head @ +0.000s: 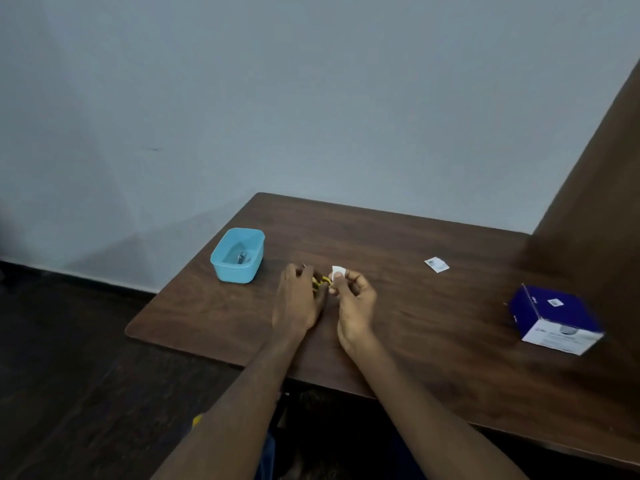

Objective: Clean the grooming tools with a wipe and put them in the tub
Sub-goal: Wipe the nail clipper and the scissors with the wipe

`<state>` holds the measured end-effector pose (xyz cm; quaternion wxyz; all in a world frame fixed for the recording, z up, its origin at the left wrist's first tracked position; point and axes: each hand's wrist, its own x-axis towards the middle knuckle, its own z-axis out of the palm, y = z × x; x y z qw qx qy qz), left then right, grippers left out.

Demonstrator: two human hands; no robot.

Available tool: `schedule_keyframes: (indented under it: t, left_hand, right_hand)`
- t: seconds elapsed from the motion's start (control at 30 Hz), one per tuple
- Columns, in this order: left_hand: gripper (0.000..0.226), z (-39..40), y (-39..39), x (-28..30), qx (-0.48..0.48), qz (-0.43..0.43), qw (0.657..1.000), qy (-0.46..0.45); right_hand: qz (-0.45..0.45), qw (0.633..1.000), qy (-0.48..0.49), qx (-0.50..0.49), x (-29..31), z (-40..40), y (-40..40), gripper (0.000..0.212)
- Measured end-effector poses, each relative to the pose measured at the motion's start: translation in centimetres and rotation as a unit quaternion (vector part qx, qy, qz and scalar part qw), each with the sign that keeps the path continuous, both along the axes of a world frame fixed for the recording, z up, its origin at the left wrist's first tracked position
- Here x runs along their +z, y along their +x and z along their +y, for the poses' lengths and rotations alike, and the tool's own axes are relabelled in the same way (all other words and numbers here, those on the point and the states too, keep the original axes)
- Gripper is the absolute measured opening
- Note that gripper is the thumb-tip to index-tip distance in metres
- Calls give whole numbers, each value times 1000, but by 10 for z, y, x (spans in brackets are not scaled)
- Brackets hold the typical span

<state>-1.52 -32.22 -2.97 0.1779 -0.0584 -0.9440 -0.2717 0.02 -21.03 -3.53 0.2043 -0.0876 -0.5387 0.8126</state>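
One light-blue plastic tub [237, 255] holds one metal tool [241, 257]. Your left hand [298, 299] grips one yellow-handled tool [321, 280]; your right hand [355, 299] pinches one white wipe [337, 271].

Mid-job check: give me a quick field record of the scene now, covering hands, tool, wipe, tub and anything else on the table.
left hand: grips a yellow-handled tool, type unclear
right hand: pinches a white wipe against the tool
tub: blue, open, left of the hands, one metal tool inside
table: dark wood
sachet: small, white, right of the hands
box: blue and white, far right
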Motion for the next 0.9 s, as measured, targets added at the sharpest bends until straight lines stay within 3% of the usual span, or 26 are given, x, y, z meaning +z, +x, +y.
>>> schedule_keyframes:
  t: [0.13, 0.2, 0.27, 0.33, 0.47, 0.53, 0.63, 0.77, 0.9]
  left_hand:
    - [22, -3, 0, -3, -81, 3, 997, -5]
    - [21, -3, -1, -3, -115, 15, 993, 14]
    - [30, -2, 3, -3, -113, 30, 993, 18]
    - [35, 1, 5, -4, -77, 42, 996, -1]
    - [49, 4, 7, -1, -38, -4, 999, -22]
    - [51, 4, 7, -2, -45, -12, 998, -34]
    - [45, 4, 9, -1, -63, 2, 998, -21]
    - [44, 1, 8, 3, -79, -10, 996, -30]
    - [36, 1, 8, 11, -104, -41, 993, 24]
  right_hand:
    - [-13, 999, 37, -17, -2, 9, 2, 6]
    - [-28, 990, 130, -56, -3, 28, -3, 7]
    - [-52, 956, 284, -57, -2, 51, -6, 7]
    - [-64, 938, 340, -18, 3, 70, -5, 11]
    - [-54, 932, 359, -9, 0, 96, 2, 16]
    - [-45, 948, 314, 7, -2, 100, 6, 10]
    - [-40, 970, 238, 25, -2, 103, 7, 6]
    - [-27, 978, 203, 22, -3, 102, 4, 7]
    - [-18, 983, 181, 19, -4, 104, -1, 6]
